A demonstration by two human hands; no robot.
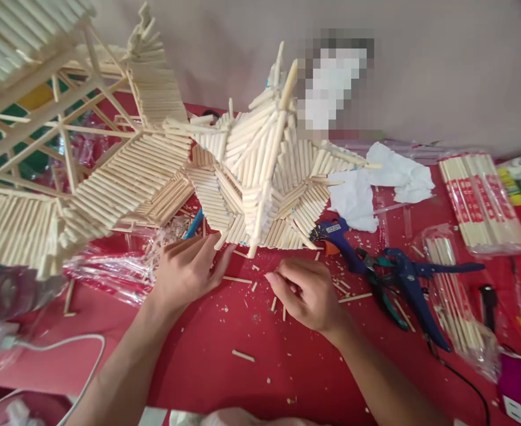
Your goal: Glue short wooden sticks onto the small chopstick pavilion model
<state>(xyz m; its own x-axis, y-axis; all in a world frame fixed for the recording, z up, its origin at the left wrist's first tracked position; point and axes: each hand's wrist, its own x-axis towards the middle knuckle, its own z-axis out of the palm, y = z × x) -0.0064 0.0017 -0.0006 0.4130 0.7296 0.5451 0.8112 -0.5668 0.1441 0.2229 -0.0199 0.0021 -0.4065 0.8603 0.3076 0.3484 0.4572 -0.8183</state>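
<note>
A roof-like model of pale wooden sticks (260, 171), with pointed corners and a tall ridge, stands on the red table in front of me. My left hand (189, 269) is at its lower left corner, fingers stretched out and thumb apart, holding nothing that I can see. Whether its fingertips touch the model I cannot tell. Just beyond those fingers is a blue stick-like thing (193, 223). Below the model's front edge, my right hand (307, 293) is curled closed over the table. What its fingers hold, if anything, is hidden.
A larger stick structure (131, 171) rises at the left. On the right lie a blue glue gun (342, 239), blue-handled cutters (413, 284), green-handled pliers (387, 302) and bagged sticks (482, 201). White tissue (358, 201) lies behind. Stick scraps (243, 355) litter the red table (225, 384). A white cable (78, 338) curves at lower left.
</note>
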